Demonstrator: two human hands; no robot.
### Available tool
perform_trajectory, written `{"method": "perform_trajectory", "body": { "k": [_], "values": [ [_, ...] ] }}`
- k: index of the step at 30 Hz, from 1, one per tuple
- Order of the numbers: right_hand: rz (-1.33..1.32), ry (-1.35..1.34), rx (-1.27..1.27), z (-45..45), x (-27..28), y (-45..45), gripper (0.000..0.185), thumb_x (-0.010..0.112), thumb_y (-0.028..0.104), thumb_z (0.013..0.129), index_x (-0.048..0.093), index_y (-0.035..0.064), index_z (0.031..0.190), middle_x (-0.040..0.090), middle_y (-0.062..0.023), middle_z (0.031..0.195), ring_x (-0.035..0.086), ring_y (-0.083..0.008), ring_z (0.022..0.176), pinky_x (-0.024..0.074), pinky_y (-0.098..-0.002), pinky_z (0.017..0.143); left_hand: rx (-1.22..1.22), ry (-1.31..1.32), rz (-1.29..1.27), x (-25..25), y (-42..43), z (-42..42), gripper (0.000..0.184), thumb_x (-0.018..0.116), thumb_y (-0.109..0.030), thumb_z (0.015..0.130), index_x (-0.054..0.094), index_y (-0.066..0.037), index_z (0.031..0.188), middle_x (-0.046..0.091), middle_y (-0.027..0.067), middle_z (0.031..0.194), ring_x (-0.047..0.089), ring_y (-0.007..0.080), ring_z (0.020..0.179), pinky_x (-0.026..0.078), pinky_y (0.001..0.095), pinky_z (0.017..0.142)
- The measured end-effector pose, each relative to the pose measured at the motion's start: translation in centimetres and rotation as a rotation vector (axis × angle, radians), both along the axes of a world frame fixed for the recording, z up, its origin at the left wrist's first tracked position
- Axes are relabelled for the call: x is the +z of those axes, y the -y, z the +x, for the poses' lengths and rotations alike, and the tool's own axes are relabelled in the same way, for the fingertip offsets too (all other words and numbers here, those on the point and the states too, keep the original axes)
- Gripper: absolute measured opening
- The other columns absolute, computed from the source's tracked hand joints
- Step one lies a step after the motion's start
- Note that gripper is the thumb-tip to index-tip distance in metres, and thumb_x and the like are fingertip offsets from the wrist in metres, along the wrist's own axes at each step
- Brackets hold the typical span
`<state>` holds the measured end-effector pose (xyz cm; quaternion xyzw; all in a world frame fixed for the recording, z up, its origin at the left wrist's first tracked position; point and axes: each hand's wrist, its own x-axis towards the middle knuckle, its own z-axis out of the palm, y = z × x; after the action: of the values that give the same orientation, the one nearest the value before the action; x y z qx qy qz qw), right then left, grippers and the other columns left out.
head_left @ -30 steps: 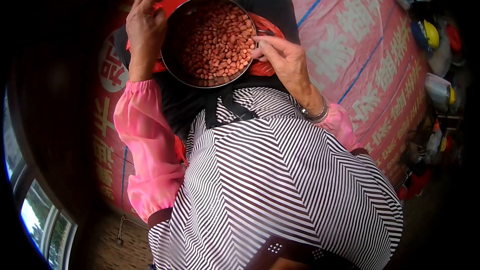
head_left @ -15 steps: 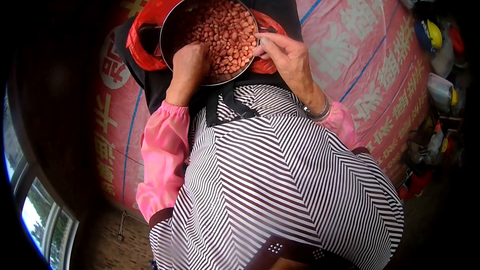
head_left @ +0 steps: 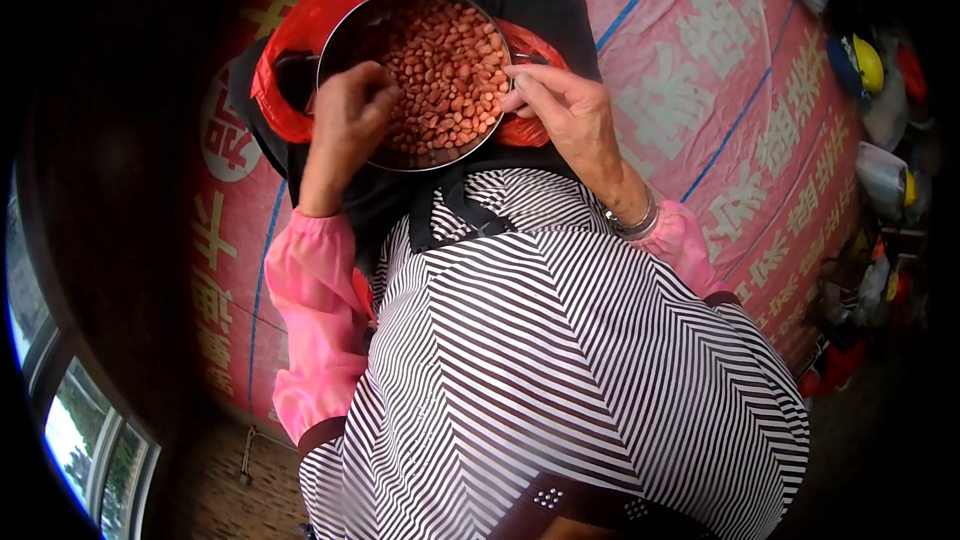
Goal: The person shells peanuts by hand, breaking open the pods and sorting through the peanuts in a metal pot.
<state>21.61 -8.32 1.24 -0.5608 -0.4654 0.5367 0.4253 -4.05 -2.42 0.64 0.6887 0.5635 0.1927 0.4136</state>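
A metal pot [head_left: 345, 25] of shelled, red-skinned peanuts [head_left: 445, 70] rests on my lap, tilted toward me. Over its left rim is my left hand [head_left: 350, 112], raised a little above the peanuts. Its fingers are curled in, and whatever they may hold is hidden. At the right rim, beside the pot's handle, my right hand [head_left: 568, 108] is closed in a pinch, thumb and forefinger on the edge of the pot. A red plastic bag [head_left: 275, 90] lies around and under the pot.
Pink sheeting [head_left: 650, 140] with pale printed characters and blue lines covers the floor. Several bags and containers, one with a yellow lid-like part [head_left: 868, 67], stand along the right side. A window [head_left: 85, 420] is at lower left.
My left hand has lifted out of the peanuts and moved left and slightly up to the pot's left rim. My right hand has stayed at the right rim.
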Motion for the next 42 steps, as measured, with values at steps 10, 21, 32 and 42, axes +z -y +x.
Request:
{"method": "perform_trajectory", "body": {
  "k": [10,21,32,42],
  "values": [
    [-0.003,-0.013,0.001,0.0,-0.1,0.0,0.023,0.059,0.014,0.097,0.068,-0.0039,0.108,0.072,-0.0073,0.083,0.067,-0.0102,0.075,0.0543,-0.0239,0.069,-0.265,-0.487,0.051,-2.9,0.9,1.6,0.009,0.064,-0.014,0.073,0.065,-0.006,0.076,0.065,0.0195,0.077,0.064,0.0402,0.078,0.051,0.0482,0.067],
    [-0.010,-0.033,0.002,0.0,-0.1,0.1,0.024,0.058,0.014,0.097,0.068,-0.0040,0.109,0.072,-0.0074,0.083,0.067,-0.0103,0.075,0.0545,-0.0238,0.069,-0.431,-0.838,0.183,-5.0,2.0,3.0,0.007,0.062,-0.012,0.074,0.067,-0.008,0.073,0.068,0.0142,0.072,0.069,0.0309,0.069,0.053,0.0405,0.056],
    [0.007,-0.038,-0.004,0.0,-0.4,0.1,0.024,0.058,0.014,0.097,0.068,-0.0044,0.109,0.072,-0.0084,0.083,0.068,-0.0114,0.076,0.0547,-0.0241,0.070,0.097,0.264,-0.166,2.9,0.1,-1.0,0.005,0.059,-0.002,0.083,0.060,0.002,0.086,0.055,0.0027,0.068,0.053,0.0098,0.065,0.045,0.0255,0.060],
    [0.025,-0.015,0.014,0.1,-0.2,0.1,0.023,0.058,0.012,0.097,0.068,-0.0043,0.109,0.072,-0.0077,0.083,0.068,-0.0109,0.076,0.0547,-0.0241,0.069,-0.314,-0.652,0.148,-3.7,1.5,1.6,0.009,0.066,-0.012,0.071,0.066,-0.007,0.078,0.067,0.0157,0.078,0.066,0.0369,0.079,0.052,0.0466,0.068]
  ]
}}
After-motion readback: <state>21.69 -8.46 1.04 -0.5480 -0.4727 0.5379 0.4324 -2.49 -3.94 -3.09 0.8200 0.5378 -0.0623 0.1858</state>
